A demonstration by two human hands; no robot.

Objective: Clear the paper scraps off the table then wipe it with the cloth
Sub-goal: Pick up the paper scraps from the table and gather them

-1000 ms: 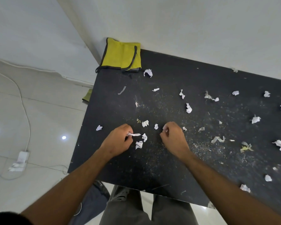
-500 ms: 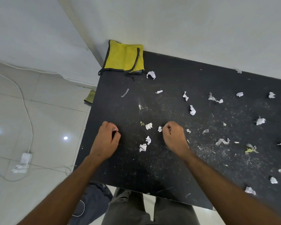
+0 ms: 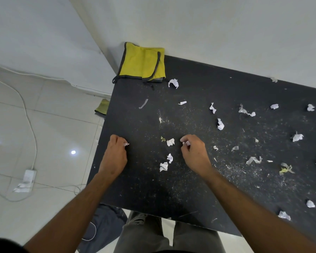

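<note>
Black table [image 3: 199, 189], both hands [image 3: 115, 156] pinching paper scraps [image 3: 170, 142]

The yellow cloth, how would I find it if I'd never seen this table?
Look at the black table, then go to its far left corner against the white wall. The yellow cloth lies folded there with a dark grey border. It is the only big coloured thing; everything nearby is small white paper scraps.

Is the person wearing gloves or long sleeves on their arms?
No. Both the left hand and the right hand are bare, with no gloves, rings or watch showing. Both forearms are bare too, as far up as the picture shows, so no sleeves are in view. Lower down, grey trousers can be seen.
</note>
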